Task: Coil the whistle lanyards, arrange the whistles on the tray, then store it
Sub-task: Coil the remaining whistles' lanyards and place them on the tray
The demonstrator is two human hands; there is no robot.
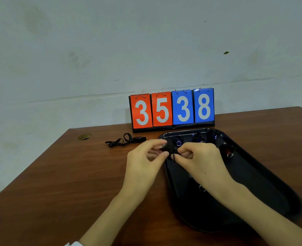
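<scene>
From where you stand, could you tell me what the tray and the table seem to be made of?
The tray looks like glossy black plastic, possibly lacquered metal: its rim shows bright reflections. The table looks like brown wood or wood-grain laminate, with visible streaked grain and a satin sheen.

We cannot tell a whistle from its cord in the black bundle (pixel 169 149), since our fingertips (pixel 165 154) cover part of it. The coiled whistles (pixel 198 138) at the far end of the black tray (pixel 264 176) are too dark and blurred to count, and our right forearm hides part of the tray floor. The worktop (pixel 75 174) runs off the frame.
</scene>
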